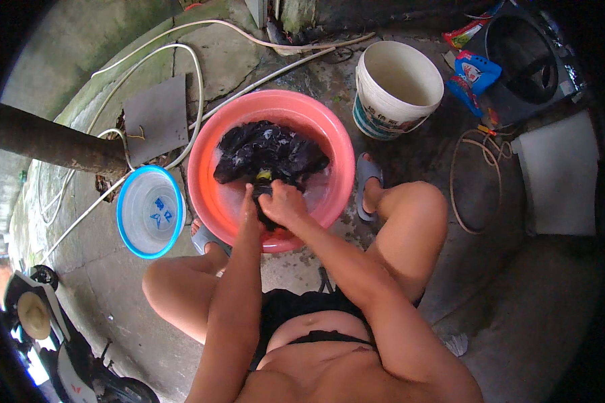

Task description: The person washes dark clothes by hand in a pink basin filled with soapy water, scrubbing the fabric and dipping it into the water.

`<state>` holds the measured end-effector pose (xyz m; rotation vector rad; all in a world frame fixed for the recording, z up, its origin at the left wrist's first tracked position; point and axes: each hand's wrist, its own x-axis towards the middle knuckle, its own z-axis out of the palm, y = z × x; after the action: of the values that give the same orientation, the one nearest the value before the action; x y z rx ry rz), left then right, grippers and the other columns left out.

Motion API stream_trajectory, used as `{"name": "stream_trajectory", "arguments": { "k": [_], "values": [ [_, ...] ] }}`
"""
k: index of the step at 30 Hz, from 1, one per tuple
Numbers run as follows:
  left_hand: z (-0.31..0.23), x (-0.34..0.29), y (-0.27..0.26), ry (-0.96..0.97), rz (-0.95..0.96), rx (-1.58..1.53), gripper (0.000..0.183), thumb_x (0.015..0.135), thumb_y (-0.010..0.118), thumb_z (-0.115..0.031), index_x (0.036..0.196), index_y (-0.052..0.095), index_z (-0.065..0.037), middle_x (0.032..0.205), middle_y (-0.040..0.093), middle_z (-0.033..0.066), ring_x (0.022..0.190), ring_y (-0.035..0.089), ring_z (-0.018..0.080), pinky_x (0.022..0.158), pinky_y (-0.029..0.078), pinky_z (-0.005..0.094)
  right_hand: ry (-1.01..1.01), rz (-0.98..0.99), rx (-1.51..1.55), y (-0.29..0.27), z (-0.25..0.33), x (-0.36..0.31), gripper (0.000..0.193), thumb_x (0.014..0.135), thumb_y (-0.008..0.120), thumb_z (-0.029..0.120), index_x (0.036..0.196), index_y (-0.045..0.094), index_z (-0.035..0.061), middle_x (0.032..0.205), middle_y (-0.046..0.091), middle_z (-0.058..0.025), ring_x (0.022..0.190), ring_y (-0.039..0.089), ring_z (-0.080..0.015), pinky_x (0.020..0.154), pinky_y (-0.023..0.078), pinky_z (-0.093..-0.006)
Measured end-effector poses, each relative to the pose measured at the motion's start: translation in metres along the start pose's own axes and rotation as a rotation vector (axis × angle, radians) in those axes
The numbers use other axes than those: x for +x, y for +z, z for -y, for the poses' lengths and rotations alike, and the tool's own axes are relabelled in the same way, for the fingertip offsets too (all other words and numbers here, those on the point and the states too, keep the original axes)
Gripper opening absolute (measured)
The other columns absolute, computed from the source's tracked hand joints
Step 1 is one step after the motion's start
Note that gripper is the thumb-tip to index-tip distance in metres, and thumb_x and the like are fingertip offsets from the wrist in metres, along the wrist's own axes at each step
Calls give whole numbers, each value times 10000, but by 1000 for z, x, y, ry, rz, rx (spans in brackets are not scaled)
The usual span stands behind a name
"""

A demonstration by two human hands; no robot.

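Note:
A wet black cloth lies bunched in a round pink basin, with soapy suds on it and in the shallow water around it. What kind of garment it is, I cannot make out. Near the front of the basin, my left hand and my right hand are side by side, both closed on a gathered end of the cloth. Just beyond my fingers a small yellow-green patch shows on the black fabric. The left fingertips are partly hidden.
A white bucket stands beyond the basin to the right, and a blue-rimmed tub to the left. Hoses curve behind. A tree trunk juts in left; blue bags lie far right. A scooter stands lower left.

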<state>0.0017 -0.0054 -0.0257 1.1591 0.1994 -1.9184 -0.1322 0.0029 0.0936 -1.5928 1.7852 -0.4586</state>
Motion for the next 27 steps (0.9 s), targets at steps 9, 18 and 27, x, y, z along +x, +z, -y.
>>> {"name": "stream_trajectory", "arguments": {
  "k": [9,18,27],
  "values": [
    [1,-55,33,338,148,150,416,1059,468,-405,1241,649,-77,1101,715,118,988,691,292,870,579,438,-452,-320,104,-25,24,-35,392,898,694,450,900,618,65,825,694,-210,776,682,-431,689,539,-566],
    [-34,-112,71,925,-271,1680,509,939,562,-438,1212,706,-33,1152,702,282,1121,670,402,983,515,460,-23,405,-288,-81,-31,33,664,834,706,620,1058,763,-3,1112,711,-271,1059,689,-405,944,535,-452],
    [-25,-54,63,127,83,2046,654,870,594,-523,1185,700,39,1198,684,291,1153,654,430,997,497,468,188,564,-148,-21,-74,67,594,775,678,420,1111,726,-68,1257,649,-312,1191,641,-413,1016,491,-441]
  ]
}}
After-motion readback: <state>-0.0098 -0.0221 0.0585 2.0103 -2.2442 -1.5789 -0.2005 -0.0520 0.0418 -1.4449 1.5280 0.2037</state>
